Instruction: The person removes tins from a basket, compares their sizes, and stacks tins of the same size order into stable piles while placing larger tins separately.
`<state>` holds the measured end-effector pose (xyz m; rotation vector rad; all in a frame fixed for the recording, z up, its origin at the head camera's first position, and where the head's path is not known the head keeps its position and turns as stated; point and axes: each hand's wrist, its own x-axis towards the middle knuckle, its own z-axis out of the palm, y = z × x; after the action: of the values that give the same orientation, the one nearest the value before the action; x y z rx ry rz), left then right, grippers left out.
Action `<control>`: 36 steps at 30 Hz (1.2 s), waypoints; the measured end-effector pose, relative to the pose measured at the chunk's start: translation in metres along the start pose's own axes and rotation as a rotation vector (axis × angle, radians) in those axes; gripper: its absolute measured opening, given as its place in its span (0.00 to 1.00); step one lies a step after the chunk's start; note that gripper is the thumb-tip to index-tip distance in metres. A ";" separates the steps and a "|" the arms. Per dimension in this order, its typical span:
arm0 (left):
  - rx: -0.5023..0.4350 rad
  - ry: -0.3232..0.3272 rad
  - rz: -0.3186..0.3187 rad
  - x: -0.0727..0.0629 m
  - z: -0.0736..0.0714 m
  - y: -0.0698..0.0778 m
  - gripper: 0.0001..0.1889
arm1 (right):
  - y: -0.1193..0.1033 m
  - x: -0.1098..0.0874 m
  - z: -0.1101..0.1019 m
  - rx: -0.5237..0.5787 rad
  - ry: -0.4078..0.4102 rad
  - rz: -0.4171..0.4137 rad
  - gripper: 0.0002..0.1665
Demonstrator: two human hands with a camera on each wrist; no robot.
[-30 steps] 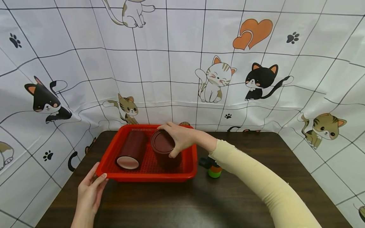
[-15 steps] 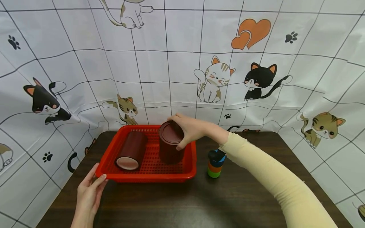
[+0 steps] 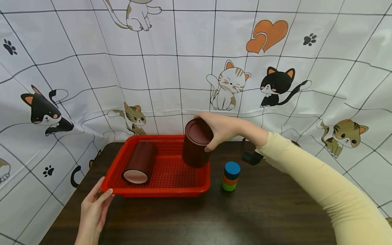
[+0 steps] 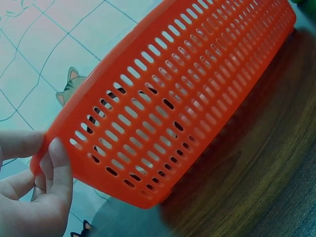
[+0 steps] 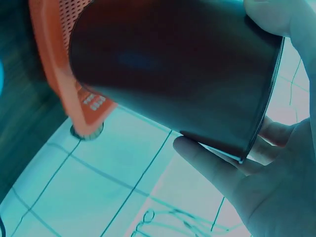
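Observation:
My right hand (image 3: 223, 128) grips a dark maroon cylindrical canister (image 3: 195, 149) round its upper end, thumb on the near side. The canister tilts slightly over the right part of a red plastic basket (image 3: 173, 194). In the right wrist view its smooth wall (image 5: 173, 74) fills much of the picture, the fingers curving about its rimmed end. My left hand (image 3: 93, 209) pinches the basket's front left corner between thumb and fingers; the left wrist view shows the slotted basket wall (image 4: 148, 113) beside them. A second maroon canister (image 3: 142, 160), its pale round end facing me, lies inside at the left.
Right of the basket stands a small stack of blue, orange and green pieces (image 3: 230, 177) on the dark wooden table (image 3: 183, 221). Behind hangs a white sheet (image 3: 165, 71) printed with cats and grid lines. A black wrist camera (image 3: 252, 158) hangs under my right wrist.
My right hand has lifted the canister up and to the right from the basket's floor. The colored stack now shows fully. My left hand keeps its hold on the corner.

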<state>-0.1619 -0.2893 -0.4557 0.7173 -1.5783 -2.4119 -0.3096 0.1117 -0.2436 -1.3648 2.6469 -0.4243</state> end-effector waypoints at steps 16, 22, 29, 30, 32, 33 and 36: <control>-0.006 -0.040 0.007 0.004 0.004 0.001 0.39 | 0.027 -0.081 -0.035 0.057 0.077 0.149 0.54; -0.011 -0.015 -0.036 0.003 -0.001 0.001 0.39 | 0.039 -0.108 -0.041 -0.039 0.088 0.198 0.55; -0.035 -0.034 -0.007 0.002 -0.002 0.000 0.38 | 0.048 -0.133 -0.041 -0.046 0.115 0.236 0.51; -0.039 -0.039 -0.004 0.002 -0.002 0.000 0.38 | 0.049 -0.137 -0.041 -0.043 0.114 0.243 0.51; -0.042 -0.041 -0.002 0.002 -0.001 0.000 0.38 | 0.051 -0.143 -0.040 -0.056 0.113 0.249 0.52; -0.041 -0.033 -0.006 0.002 -0.001 0.000 0.38 | 0.052 -0.146 -0.039 -0.058 0.109 0.253 0.52; -0.026 -0.022 -0.013 0.002 0.000 0.000 0.39 | 0.056 -0.153 -0.037 -0.082 0.105 0.258 0.53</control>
<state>-0.1629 -0.2902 -0.4565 0.7005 -1.5521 -2.4537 -0.2728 0.2742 -0.2277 -1.0247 2.9045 -0.3676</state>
